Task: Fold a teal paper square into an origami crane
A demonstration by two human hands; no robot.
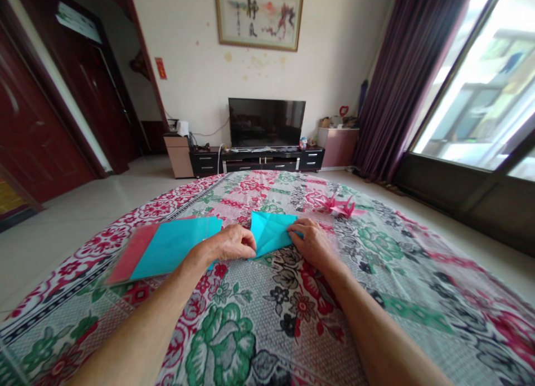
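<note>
A sheet of bright blue origami paper [271,233] lies partly folded on the flowered tablecloth, with crease lines across it. My left hand [232,242] is closed at its lower left edge, thumb and fingers pinched together there. At the opposite side, the bent fingers of my right hand [312,242] grip and press the right corner. Just left of my left hand is a clear packet of blue and pink paper [173,245], partly covered by that hand and forearm. Two folded pink paper cranes [339,206] sit beyond my right hand.
The round table with its patterned cloth [225,341] fills the foreground. Across the floor, a television [266,122] stands on a low black cabinet [311,159]. Purple curtains [401,79] hang by a window on the right; dark red doors are on the left.
</note>
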